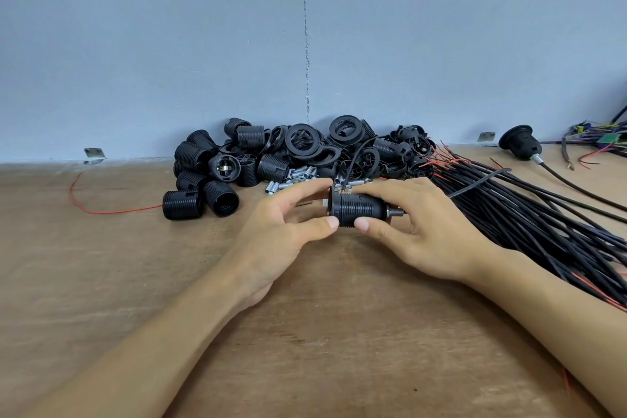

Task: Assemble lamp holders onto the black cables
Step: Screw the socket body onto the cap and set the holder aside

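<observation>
lamp holder far side hidden by both hands, cable bundle cut off right

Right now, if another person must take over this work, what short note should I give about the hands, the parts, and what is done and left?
Hands: the left hand pinches the collar end of the lamp holder; the right hand grips its threaded body, just above the table.
A metal stub sticks out of its right end. I cannot tell whether a cable runs through it.
Parts: loose holder parts are piled at the wall, small metal tubes lie before them, and the black cables are bundled at the right.
Done: one finished holder on a cable, far right.
Left: this holder, then the pile.
</observation>
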